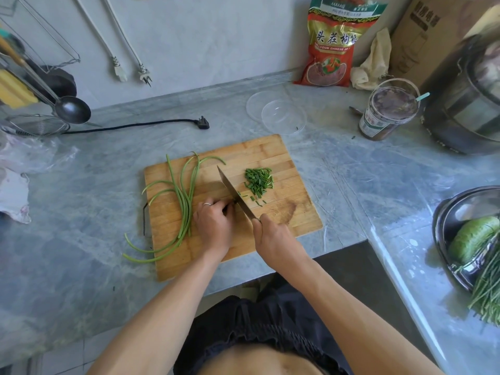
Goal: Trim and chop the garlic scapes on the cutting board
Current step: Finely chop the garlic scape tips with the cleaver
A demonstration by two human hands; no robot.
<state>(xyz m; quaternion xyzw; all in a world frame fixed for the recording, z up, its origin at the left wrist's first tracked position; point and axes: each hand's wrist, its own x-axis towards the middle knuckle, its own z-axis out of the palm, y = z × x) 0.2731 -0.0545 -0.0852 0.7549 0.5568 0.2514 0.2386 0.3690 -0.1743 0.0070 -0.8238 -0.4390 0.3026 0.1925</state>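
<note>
- On cutting board (281,158) centre: R hand (273,234) wraps knife (235,194) handle; blade runs diagonally away.
- L hand (213,217), fingers curled, pins scape ends just left of blade, so nearer the stems.
- Whole garlic scapes (185,201) lie lengthwise along board's left side, beside L hand.
- Chopped pile (258,181) right of blade.

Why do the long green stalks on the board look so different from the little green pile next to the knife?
The long stalks are whole, curved strands; the little pile is short chopped bits. The long stalks lie on the board's left side with ends hanging over its edge onto the counter; the pile sits heaped right of the knife, fully on the cutting board. Both share the same green colour and look like the same vegetable.
</note>
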